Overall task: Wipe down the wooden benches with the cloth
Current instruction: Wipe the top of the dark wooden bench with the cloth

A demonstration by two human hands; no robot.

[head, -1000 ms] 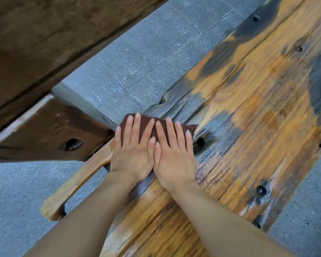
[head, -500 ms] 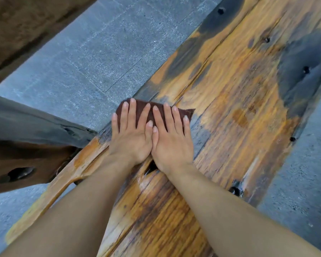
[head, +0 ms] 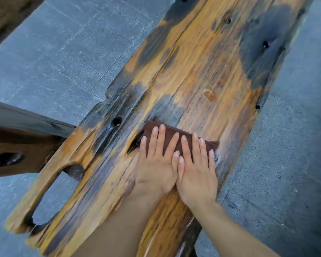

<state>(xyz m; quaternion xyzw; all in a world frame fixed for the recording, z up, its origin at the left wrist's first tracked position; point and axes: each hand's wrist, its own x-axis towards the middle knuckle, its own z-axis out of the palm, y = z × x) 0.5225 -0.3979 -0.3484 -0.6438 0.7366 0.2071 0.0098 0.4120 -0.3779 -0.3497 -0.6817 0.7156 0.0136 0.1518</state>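
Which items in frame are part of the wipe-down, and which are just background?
Part of the job:
- brown cloth, flat on the bench
- wooden bench, its top worn orange and black
- left hand and right hand, side by side, pressing the cloth flat

Just there:
- dark wooden piece at left
- grey paving
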